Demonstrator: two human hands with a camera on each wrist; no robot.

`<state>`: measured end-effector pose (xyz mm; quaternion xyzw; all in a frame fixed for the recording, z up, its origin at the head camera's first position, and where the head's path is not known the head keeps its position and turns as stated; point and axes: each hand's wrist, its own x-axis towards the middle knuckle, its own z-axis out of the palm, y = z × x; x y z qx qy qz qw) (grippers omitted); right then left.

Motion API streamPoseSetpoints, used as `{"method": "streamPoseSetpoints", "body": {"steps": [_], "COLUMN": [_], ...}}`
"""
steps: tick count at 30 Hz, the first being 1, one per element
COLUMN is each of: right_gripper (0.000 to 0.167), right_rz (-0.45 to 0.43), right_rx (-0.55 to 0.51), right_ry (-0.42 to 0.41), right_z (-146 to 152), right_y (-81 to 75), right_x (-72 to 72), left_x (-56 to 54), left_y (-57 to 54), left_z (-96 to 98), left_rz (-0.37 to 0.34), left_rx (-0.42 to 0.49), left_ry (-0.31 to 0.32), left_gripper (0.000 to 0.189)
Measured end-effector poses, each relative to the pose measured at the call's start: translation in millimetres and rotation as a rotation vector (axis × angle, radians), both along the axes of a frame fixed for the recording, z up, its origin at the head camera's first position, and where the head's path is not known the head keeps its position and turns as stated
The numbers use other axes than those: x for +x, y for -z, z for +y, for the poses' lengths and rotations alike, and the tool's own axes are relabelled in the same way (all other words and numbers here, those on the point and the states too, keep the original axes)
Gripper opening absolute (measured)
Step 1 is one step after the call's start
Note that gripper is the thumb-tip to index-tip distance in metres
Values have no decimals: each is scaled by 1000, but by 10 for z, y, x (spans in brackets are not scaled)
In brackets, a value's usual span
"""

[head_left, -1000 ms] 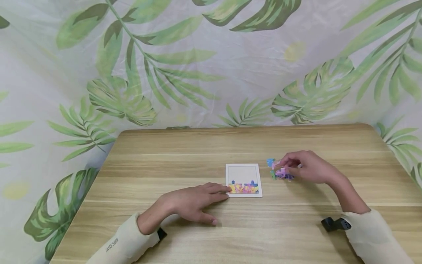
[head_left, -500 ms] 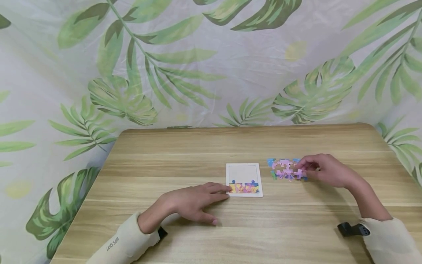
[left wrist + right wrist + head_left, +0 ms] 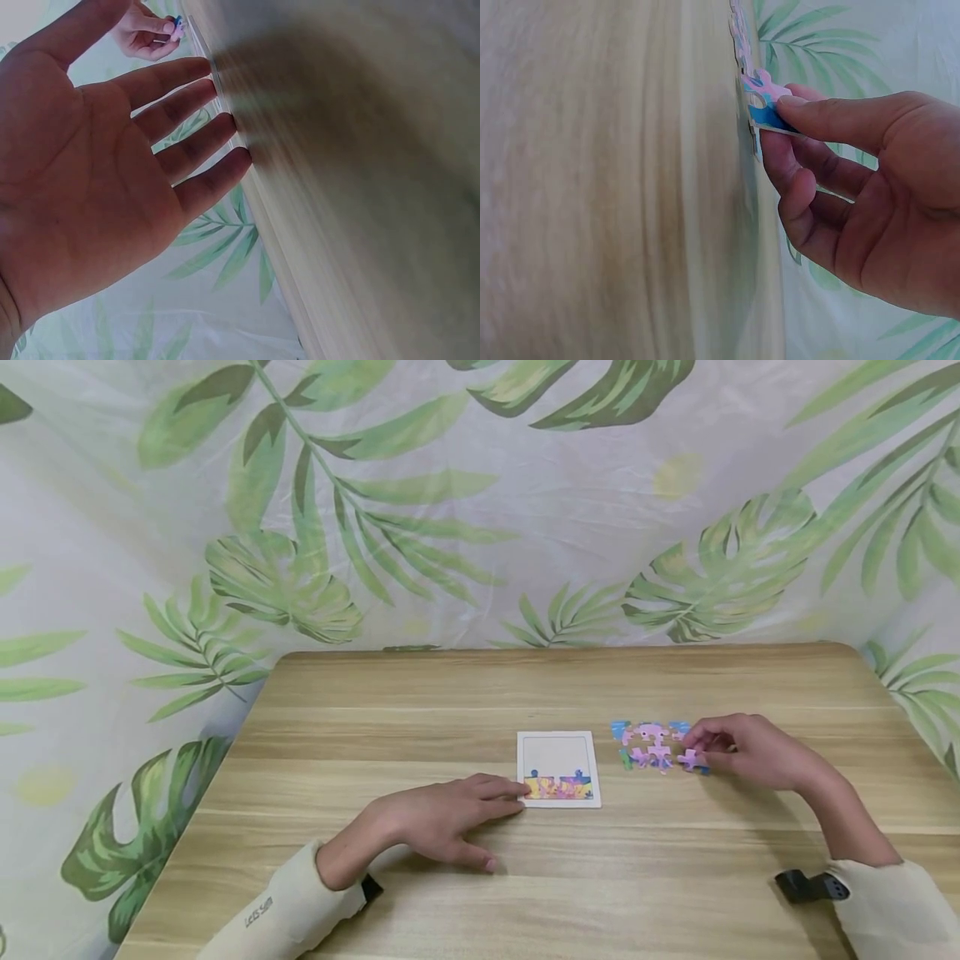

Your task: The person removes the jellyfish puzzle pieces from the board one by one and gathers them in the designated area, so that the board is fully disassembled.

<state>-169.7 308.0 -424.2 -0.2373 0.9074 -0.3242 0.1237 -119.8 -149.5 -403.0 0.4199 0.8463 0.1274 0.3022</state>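
A pink and blue jigsaw puzzle piece [image 3: 769, 106] is pinched between thumb and fingers of my right hand [image 3: 750, 750]. In the head view that piece stands slightly tilted at the right end of a group of loose puzzle pieces [image 3: 651, 732], mostly pink with blue and green bits. My left hand [image 3: 446, 821] rests with its fingers spread, fingertips at the left edge of a white puzzle board [image 3: 558, 756]. Along the lower part of the board lies a row of joined yellow and pink pieces [image 3: 542, 788], with blue knobs sticking up. The left wrist view shows my left palm [image 3: 90, 165] with straight fingers.
The loose pieces lie just right of the board on the wood-grain table [image 3: 420, 710]. A leaf-patterned curtain [image 3: 450, 510] hangs right behind the table's back edge. Black wrist devices show at both sleeves [image 3: 881, 897].
My right hand has moved right, off the middle of the loose pieces, uncovering them. It now holds the rightmost piece a little apart from the others. The left hand stays put.
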Motion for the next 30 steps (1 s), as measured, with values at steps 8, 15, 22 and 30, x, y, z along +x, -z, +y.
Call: {"method": "streamPoseSetpoints", "body": {"steps": [8, 15, 22, 30], "right_gripper": [22, 22, 20, 19], "right_rz": [8, 31, 47, 35], "right_rx": [43, 61, 80, 92], "right_ry": [-11, -1, 10, 5], "right_z": [-49, -62, -91, -117], "right_y": [8, 9, 9, 0], "right_x": [-49, -52, -66, -99], "left_x": [4, 1, 1, 6], "left_y": [14, 9, -7, 7], "left_z": [7, 7, 13, 14], "left_rz": [30, 28, 13, 24], "left_rx": [-8, 1, -3, -3], "left_ry": [14, 15, 3, 8], "left_gripper": [74, 73, 72, 73]}}
